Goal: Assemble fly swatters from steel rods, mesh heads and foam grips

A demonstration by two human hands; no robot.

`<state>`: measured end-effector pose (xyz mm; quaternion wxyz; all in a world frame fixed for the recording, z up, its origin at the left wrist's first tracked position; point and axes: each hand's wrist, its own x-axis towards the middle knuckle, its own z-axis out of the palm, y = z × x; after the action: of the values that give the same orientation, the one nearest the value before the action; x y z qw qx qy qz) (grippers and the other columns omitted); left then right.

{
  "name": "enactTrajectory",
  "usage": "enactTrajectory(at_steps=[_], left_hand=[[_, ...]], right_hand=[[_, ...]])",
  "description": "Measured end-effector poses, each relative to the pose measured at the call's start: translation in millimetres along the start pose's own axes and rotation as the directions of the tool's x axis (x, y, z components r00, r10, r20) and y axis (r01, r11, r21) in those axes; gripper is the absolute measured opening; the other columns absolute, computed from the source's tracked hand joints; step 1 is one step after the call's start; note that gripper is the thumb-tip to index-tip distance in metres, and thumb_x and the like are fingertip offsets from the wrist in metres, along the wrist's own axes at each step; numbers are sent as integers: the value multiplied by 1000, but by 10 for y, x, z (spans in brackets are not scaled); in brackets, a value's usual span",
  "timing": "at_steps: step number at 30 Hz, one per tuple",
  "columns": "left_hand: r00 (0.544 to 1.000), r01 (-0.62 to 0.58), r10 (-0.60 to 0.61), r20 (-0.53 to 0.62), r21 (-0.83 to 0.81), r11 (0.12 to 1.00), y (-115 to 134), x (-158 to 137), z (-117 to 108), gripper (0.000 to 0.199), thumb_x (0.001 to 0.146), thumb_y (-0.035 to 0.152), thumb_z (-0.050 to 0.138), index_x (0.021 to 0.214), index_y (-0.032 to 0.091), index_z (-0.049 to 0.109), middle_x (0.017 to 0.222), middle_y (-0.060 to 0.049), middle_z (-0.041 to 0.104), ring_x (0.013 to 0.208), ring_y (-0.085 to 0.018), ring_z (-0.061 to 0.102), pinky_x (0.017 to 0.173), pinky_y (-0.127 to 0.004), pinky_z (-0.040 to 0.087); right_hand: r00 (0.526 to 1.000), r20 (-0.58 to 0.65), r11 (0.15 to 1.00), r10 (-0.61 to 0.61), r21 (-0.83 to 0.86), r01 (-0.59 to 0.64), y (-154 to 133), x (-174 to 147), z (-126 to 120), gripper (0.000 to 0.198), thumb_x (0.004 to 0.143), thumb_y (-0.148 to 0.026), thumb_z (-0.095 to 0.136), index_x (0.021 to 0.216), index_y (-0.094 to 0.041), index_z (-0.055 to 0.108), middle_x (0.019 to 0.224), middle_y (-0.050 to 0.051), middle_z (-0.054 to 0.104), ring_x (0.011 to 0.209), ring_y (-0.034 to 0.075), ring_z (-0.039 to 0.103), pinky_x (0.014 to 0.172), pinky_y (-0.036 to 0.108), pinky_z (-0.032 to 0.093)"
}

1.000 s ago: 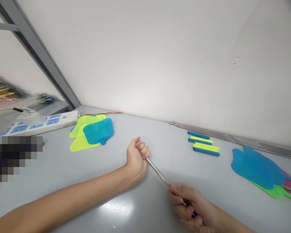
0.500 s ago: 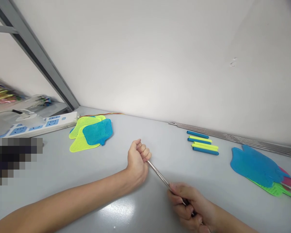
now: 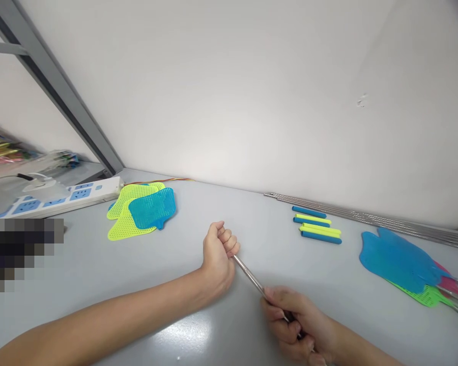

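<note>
A thin metal rod (image 3: 251, 276) slants between my two hands, its visible stretch bare and shiny. Its upper end disappears into the fist of my left hand (image 3: 220, 254). Lower and to the right, my right hand (image 3: 290, 317) is wrapped around the other part, with a dark section showing between the fingers. What lies inside the left fist is hidden. Right of the hands lie several blue and yellow tube-shaped grips (image 3: 316, 225). Beyond my left hand rests a pile of yellow and blue perforated fly swatter heads (image 3: 152, 208).
Several long metal rods (image 3: 347, 211) lie along the wall. Hand-shaped fly swatters (image 3: 399, 259) in blue, green and pink are stacked at the right. A white power strip (image 3: 105, 188) with a plug stands at the left, near a metal frame post (image 3: 70, 96). Bagged items (image 3: 7, 147) sit beyond it.
Both hands keep their hold on the rod, almost unmoved. The right hand is a touch further left, and the whole view has shifted slightly.
</note>
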<state>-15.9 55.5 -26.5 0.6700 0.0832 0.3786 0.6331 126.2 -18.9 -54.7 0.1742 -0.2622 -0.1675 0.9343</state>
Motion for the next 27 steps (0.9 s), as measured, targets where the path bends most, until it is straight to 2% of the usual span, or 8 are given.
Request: enactTrajectory(at_steps=[3, 8, 16, 23, 27], left_hand=[[1000, 10, -10, -11, 11, 1000, -21, 51, -28, 32, 65, 15, 45, 51, 19, 16, 45, 9, 7, 31, -3, 11, 28, -17, 12], [995, 97, -96, -24, 12, 995, -26, 157, -69, 31, 65, 13, 44, 51, 19, 17, 44, 9, 8, 30, -3, 11, 27, -16, 11], [978, 203, -203, 39, 9, 979, 15, 190, -59, 32, 66, 13, 43, 51, 19, 16, 42, 9, 10, 28, -3, 14, 27, -16, 15], [896, 431, -434, 90, 48, 901, 206, 329, 29, 26, 70, 14, 37, 50, 20, 21, 39, 9, 13, 27, -6, 18, 28, -18, 20], [873, 469, -472, 123, 56, 881, 353, 402, 90, 21, 70, 16, 37, 53, 19, 27, 40, 8, 18, 29, -7, 22, 29, -20, 23]], right_hand=[[1000, -4, 1000, 17, 16, -17, -13, 1, 3, 32, 78, -43, 31, 58, -18, 36, 38, -8, 25, 23, 2, 14, 16, 11, 14], [996, 42, 995, 78, 58, -81, -45, 16, -13, 33, 77, -44, 32, 59, -18, 38, 39, -8, 25, 24, 3, 15, 16, 12, 18], [993, 94, 995, 75, 66, -81, -50, 28, -54, 33, 79, -44, 29, 61, -18, 39, 39, -7, 24, 25, 4, 15, 17, 13, 19], [997, 66, 994, 49, 97, -56, -68, 26, -30, 34, 78, -47, 31, 61, -18, 37, 41, -7, 23, 27, 3, 15, 20, 11, 15], [997, 71, 994, 43, 97, -50, -76, 29, -29, 34, 78, -46, 31, 61, -18, 36, 42, -7, 22, 27, 3, 15, 21, 11, 14]])
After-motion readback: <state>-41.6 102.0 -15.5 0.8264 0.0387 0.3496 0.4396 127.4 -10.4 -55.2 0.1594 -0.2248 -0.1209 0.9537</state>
